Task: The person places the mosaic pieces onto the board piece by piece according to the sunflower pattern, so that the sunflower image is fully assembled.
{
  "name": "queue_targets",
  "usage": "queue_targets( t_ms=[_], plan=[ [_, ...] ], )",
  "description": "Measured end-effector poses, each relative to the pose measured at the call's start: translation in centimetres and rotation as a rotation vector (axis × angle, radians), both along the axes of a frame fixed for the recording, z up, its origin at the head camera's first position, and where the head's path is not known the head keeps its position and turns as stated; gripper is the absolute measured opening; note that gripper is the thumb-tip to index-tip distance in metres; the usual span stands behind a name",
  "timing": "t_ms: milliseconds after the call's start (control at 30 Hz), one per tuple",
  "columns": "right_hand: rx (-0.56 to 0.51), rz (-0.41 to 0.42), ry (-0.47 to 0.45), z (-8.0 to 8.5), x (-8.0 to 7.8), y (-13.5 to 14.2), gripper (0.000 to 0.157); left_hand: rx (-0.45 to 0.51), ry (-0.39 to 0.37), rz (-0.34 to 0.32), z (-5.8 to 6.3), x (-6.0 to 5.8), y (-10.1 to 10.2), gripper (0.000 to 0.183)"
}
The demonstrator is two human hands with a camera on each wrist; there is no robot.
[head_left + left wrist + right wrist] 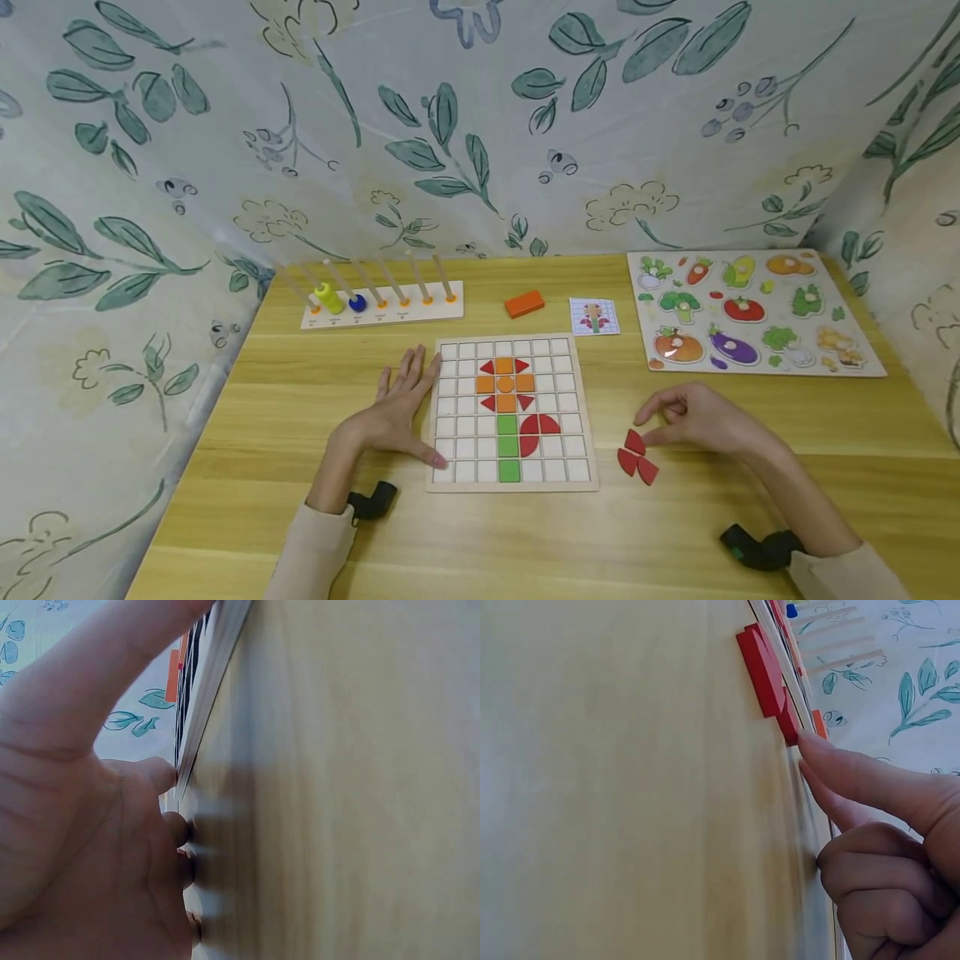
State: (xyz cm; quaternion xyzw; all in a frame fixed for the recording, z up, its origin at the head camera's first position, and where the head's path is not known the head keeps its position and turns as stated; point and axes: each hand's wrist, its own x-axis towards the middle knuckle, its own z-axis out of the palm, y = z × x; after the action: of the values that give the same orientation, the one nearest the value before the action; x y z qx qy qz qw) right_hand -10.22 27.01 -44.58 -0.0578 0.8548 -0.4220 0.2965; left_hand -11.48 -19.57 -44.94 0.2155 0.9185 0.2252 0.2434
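Observation:
A square grid board [465, 488] carries a flower pattern of orange squares, an orange circle [506, 384], red triangles [488, 367], green squares [508, 447] and red quarter-circles [529, 425]. At its left side my left hand [390, 417] is spread, with the thumb over the lower left corner and fingertips by the upper left edge. Right of the board, three loose red quarter-circle pieces [647, 471] lie close together. The thumb and index finger of my right hand [697, 419] pinch the top red quarter-circle piece [788, 720]; its other fingers are curled in.
Behind the board are a pattern card [595, 317], an orange block [524, 304] and a peg stand [382, 312] with yellow-green and blue beads. A vegetable puzzle board [757, 312] lies at the back right. A floral cloth [480, 125] hangs behind the wooden table [480, 542].

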Motion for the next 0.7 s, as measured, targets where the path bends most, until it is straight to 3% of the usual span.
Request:
queue_targets(
  t_ms=[433, 600, 700],
  plan=[
    [-0.011, -0.018, 0.026, 0.2, -0.1, -1.7, 0.034, -0.001, 0.003, 0.003, 0.1, 0.0, 0.0, 0.153],
    [0.000, -0.003, 0.075, 0.5, -0.2, -2.4, 0.025, -0.004, -0.002, 0.005, 0.2, 0.0, 0.0, 0.153],
    [-0.002, -0.005, 0.090, 0.6, -0.1, -2.6, 0.027, -0.008, -0.005, 0.003, 0.2, 0.0, 0.1, 0.153]
  ],
)
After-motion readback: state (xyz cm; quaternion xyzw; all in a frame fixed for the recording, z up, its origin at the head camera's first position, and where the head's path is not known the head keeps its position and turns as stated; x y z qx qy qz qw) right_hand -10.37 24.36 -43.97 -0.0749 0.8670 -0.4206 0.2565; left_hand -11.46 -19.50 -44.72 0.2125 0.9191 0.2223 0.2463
